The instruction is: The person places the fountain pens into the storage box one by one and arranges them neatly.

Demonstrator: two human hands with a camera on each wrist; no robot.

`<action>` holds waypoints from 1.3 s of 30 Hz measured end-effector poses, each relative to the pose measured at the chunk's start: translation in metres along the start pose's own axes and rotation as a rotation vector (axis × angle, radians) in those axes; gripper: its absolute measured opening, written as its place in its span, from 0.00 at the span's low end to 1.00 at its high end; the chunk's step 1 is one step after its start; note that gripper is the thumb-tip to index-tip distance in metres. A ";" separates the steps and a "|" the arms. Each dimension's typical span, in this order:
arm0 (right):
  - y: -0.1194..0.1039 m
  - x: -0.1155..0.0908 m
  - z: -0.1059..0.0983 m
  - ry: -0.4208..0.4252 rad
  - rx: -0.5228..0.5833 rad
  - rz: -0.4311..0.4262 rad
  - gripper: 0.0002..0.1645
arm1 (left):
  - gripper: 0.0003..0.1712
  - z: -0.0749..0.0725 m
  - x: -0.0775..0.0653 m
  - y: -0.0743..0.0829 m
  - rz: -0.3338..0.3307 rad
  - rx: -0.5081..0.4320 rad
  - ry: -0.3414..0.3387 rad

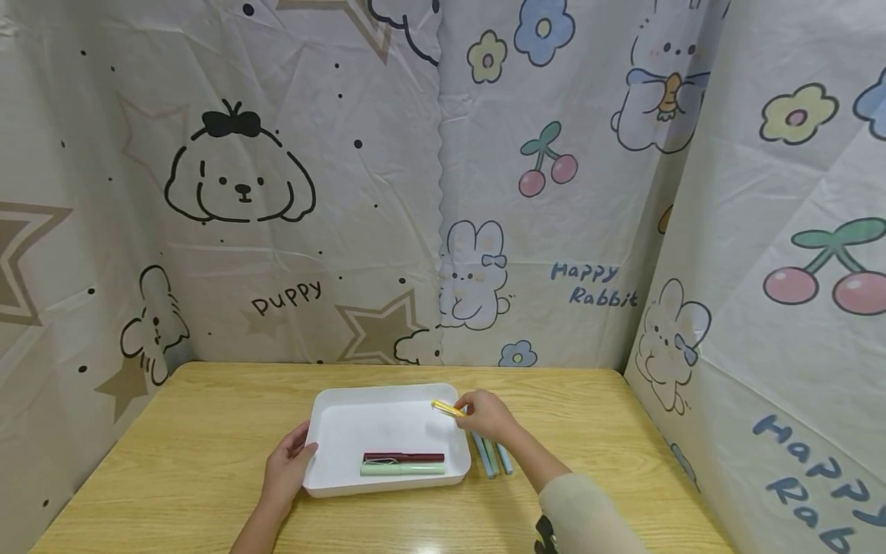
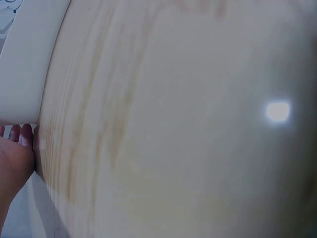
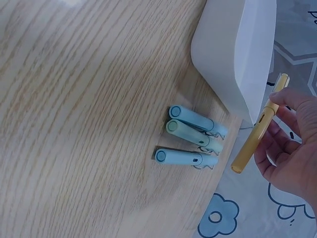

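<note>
A white tray stands on the table, with a dark red pen and a light green pen lying side by side near its front. My left hand grips the tray's left end, thumb over the rim. In the left wrist view only part of that hand shows, by the tray's corner. Above the tray's right edge, my right hand pinches a yellow pen between thumb and fingers. Right of the tray lie two light blue pens with a pale green pen between them.
The wooden table carries everything. Patterned cloth hangs behind it and on both sides, close to the table's edges. A glare spot shows on the tabletop.
</note>
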State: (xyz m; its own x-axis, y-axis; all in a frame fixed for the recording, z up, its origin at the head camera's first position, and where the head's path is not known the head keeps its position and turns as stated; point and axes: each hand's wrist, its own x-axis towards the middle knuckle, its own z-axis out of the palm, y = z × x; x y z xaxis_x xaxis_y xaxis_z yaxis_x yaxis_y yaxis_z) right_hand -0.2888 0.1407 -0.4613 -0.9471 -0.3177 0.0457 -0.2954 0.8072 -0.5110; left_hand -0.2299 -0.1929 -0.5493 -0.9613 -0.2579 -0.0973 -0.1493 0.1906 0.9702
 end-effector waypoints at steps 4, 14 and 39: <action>-0.002 0.000 0.001 -0.008 0.004 -0.008 0.12 | 0.30 0.000 -0.001 0.000 0.001 -0.004 0.000; -0.009 0.003 0.006 -0.034 -0.008 -0.046 0.12 | 0.30 0.000 -0.002 0.001 0.011 0.001 0.001; -0.029 0.012 0.015 -0.082 -0.035 -0.094 0.13 | 0.30 0.000 -0.001 0.002 0.007 -0.002 0.005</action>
State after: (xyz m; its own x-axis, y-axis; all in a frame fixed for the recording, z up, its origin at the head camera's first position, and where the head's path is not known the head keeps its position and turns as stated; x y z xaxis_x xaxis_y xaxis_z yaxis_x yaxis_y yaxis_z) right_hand -0.2895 0.1061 -0.4593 -0.9021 -0.4310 0.0205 -0.3876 0.7886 -0.4774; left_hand -0.2291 -0.1925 -0.5477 -0.9610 -0.2615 -0.0896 -0.1425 0.1907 0.9713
